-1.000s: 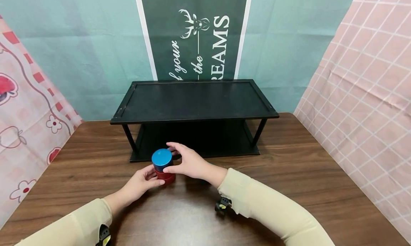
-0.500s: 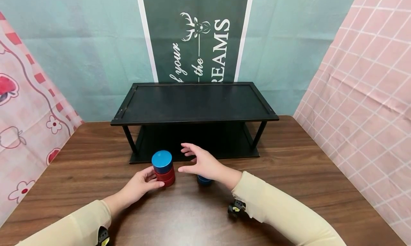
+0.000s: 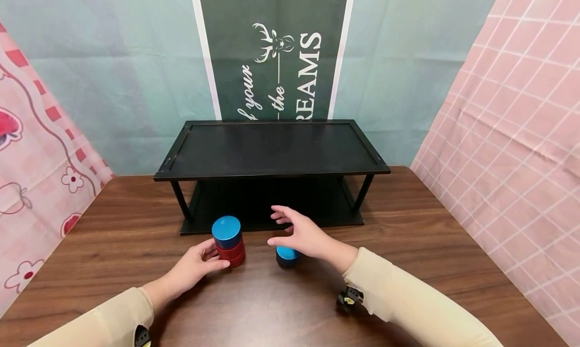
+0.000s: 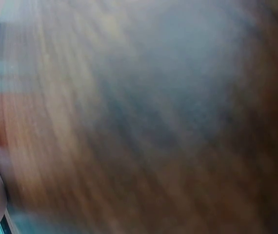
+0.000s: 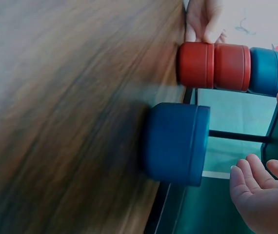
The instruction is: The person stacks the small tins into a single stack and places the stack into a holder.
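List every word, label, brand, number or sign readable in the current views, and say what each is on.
"REAMS": white capitals running sideways on the dark green banner; the word's start is cut off at the black shelf.
"your": white script, same banner, after a partly cut-off letter.
"the": white script, same banner.
No lettering shows on the red containers or blue containers.
Any marking on the wrist devices is too small to read.

Both arms are stretched forward and angled in toward the middle, left arm (image 3: pixel 104 314) lower down, right arm (image 3: pixel 417 291) showing more length. Left hand (image 3: pixel 195 261) has its fingers curled with the thumb reaching across the near side, while the right hand (image 3: pixel 305 234) is pretty loose, fingers gently bent, thumb spread wide from them
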Available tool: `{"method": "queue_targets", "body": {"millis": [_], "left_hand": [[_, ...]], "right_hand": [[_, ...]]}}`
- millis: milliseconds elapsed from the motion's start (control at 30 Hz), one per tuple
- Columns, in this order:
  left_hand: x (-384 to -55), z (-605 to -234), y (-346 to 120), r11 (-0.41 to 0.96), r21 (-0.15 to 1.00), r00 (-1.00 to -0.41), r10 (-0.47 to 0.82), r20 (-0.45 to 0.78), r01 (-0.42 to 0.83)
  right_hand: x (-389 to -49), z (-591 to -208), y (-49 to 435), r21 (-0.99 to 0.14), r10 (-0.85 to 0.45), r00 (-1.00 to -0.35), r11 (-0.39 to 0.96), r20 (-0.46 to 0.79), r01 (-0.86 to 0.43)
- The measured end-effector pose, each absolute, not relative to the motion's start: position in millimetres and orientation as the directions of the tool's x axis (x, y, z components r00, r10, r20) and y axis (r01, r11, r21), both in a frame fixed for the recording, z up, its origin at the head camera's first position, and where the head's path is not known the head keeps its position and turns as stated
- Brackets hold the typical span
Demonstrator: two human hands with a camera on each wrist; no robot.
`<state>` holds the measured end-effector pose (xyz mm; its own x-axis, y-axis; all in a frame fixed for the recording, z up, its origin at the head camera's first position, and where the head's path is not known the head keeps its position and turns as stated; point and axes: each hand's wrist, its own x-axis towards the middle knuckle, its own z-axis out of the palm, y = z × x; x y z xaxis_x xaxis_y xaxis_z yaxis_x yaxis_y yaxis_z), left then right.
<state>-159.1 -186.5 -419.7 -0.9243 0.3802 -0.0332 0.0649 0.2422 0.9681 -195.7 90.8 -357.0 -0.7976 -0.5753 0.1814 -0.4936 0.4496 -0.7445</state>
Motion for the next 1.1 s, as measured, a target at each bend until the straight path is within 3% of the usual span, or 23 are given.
{"method": "queue_targets", "body": {"millis": [567, 1100], "left_hand": [[-164, -419, -188, 0.224, 0.969, -0.918, 0.398, 0.008, 0.105], [-163, -424, -190, 0.218, 0.97, -0.916, 0.401, 0.015, 0.111]], "right_hand": [[-194, -372, 121, -0.737, -0.571, -0.817, 0.521, 0.075, -0.431], [-190, -387, 123, -0.723, -0.64, -0.767, 0.547, -0.036, -0.422]]}}
